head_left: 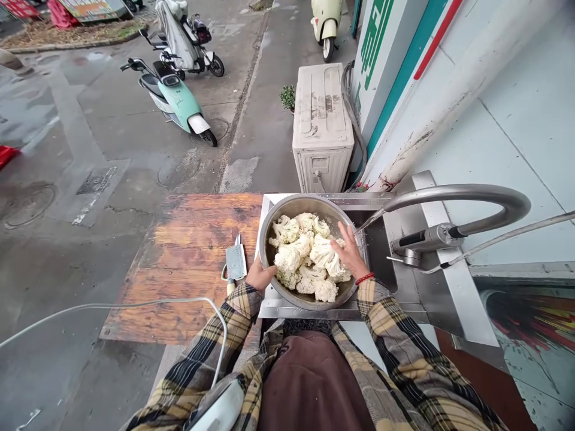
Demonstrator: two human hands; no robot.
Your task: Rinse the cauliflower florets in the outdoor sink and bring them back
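Observation:
A round metal bowl (291,208) full of cut cauliflower (300,248) rests over the left side of the steel sink (381,245). My left hand (261,275) grips the bowl's left rim, its thumb lying over the inside edge and its other fingers hidden beneath. At the right side, my right hand (350,254) has its fingers spread over the bowl, touching a large cauliflower piece. The curved faucet (476,193) points towards the bowl's right rim, and a thin streak, probably water, comes from its spout.
Left of the sink is a worn wooden table (179,263) with a cleaver (236,262) near my left hand. A pale cable (148,302) crosses it. Beyond stand an outdoor air-conditioner unit (321,108) and parked scooters (179,102). A tiled wall (507,131) borders the right.

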